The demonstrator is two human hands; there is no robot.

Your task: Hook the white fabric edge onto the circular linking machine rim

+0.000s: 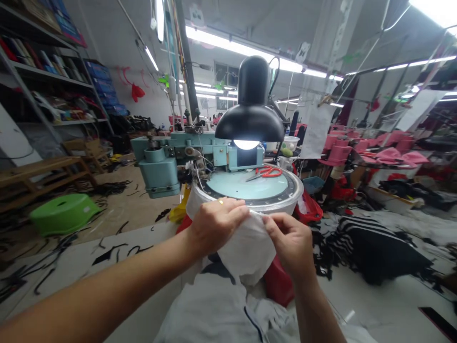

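White fabric [248, 247] hangs between my two hands at the near rim of a round machine dial [250, 207]. My left hand [217, 221] pinches the fabric's upper edge against the rim, a ring on one finger. On the other side, my right hand [291, 238] grips the same edge between thumb and forefinger. Red-handled scissors [266, 172] lie on the dial's pale green top plate [232, 185]. Over the plate hangs a lit black lamp [250, 119]. More pale cloth [200, 309] drapes below, across my lap.
The green machine head and motor [159, 174] stand behind and left of the dial. On the floor at left is a green stool [64, 213] among black scraps. Black-and-white striped cloth [378, 247] is heaped at right, with pink pieces [389, 155] beyond.
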